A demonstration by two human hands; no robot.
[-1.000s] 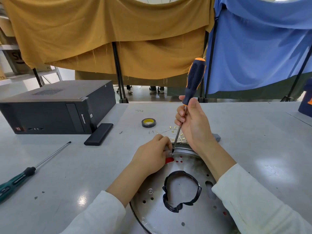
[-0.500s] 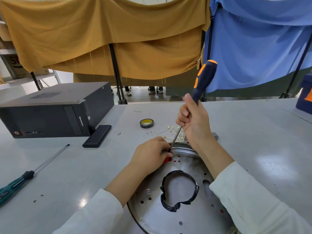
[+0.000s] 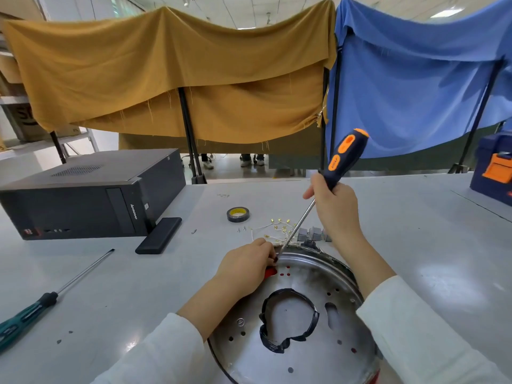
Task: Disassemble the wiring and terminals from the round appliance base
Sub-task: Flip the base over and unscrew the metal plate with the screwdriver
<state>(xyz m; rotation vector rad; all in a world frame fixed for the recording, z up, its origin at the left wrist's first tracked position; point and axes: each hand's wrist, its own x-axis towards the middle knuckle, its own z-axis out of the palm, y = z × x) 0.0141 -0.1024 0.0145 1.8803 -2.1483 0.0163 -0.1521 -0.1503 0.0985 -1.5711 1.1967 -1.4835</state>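
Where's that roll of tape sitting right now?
The tape roll lies flat on the table, beyond the left hand, right of the black computer case.

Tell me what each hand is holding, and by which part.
The right hand grips the screwdriver low on its handle. The left hand pinches something small at the base rim; what exactly is hidden.

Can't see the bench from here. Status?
Right hand grips orange-black screwdriver, tip at round metal base rim. Left hand pinches there. Nothing blocking.
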